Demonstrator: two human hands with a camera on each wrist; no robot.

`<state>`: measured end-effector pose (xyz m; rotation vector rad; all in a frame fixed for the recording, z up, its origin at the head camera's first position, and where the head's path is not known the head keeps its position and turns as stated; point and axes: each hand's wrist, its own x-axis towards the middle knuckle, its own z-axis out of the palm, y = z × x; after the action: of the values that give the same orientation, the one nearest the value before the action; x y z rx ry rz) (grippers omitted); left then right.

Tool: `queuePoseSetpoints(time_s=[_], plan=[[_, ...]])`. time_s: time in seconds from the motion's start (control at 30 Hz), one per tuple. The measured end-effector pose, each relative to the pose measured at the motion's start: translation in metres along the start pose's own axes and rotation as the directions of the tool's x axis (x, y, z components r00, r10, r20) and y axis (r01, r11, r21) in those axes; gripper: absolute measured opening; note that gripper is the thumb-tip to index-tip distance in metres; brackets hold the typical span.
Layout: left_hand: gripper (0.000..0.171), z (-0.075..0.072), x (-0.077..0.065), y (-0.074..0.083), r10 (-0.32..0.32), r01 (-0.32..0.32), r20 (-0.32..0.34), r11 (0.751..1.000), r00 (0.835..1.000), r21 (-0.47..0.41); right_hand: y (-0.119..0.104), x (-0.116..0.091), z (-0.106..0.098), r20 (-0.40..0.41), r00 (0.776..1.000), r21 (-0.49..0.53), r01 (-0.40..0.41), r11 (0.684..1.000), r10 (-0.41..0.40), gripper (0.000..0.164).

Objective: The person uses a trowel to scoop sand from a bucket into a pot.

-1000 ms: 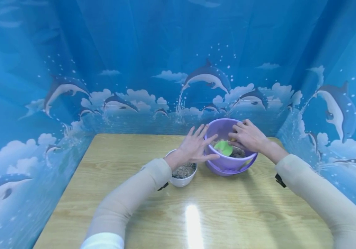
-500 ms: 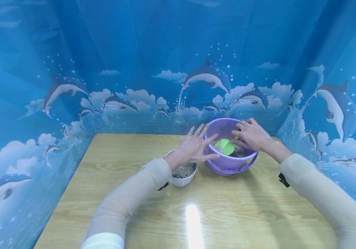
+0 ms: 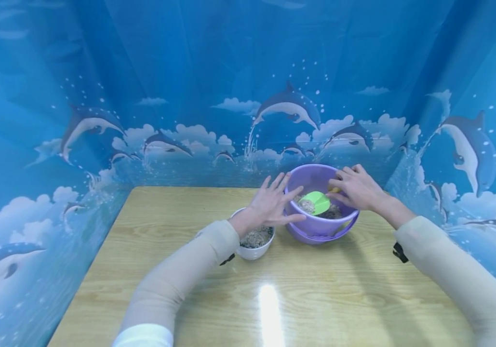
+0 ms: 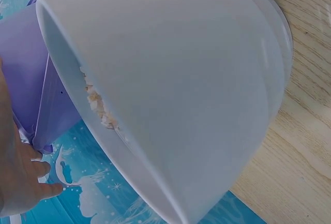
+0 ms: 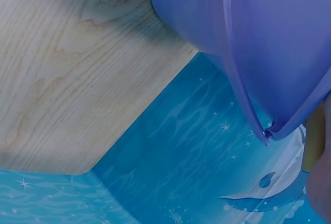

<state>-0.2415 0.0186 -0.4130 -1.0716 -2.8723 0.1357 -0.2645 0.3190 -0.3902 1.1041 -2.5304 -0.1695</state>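
Note:
My right hand point(image 3: 356, 188) grips the yellow handle point(image 5: 313, 141) of a toy shovel over the right rim of a purple bucket point(image 3: 321, 224). The shovel's light green blade point(image 3: 320, 202) is inside the bucket, with pale loose bits on its left part. Greyish-beige crumbly material lies beneath it. My left hand point(image 3: 269, 202) has its fingers spread, with fingertips at the bucket's left rim. Below that wrist stands a white bowl point(image 3: 253, 254) of similar grey-beige material, partly hidden by the forearm. Pale flakes point(image 4: 95, 102) show inside the bowl's rim in the left wrist view.
The bucket's purple carry handle point(image 3: 346, 232) hangs down at its front right. Everything stands on a wood-grain table point(image 3: 178, 226). A blue dolphin-print curtain point(image 3: 213, 86) surrounds the table at the back and both sides.
My right hand has shifted to the right, drawing the shovel with it. More of the green blade shows, with pale bits on it. The left hand stays in place.

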Motion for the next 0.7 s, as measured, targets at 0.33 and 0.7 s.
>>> queuePoseSetpoints(time_s=[0.33,0.7], plan=[[0.095,0.000,0.000,0.000,-0.003,0.003,0.002,1.000,1.000,-0.008,0.004,-0.008,-0.001,-0.027,0.998,0.028,-0.051,0.998,0.052,0.022],[0.095,0.000,0.000,0.000,-0.004,0.004,0.010,1.000,1.000,-0.012,0.003,-0.014,-0.003,-0.061,0.996,0.067,-0.068,0.995,0.072,0.018]])
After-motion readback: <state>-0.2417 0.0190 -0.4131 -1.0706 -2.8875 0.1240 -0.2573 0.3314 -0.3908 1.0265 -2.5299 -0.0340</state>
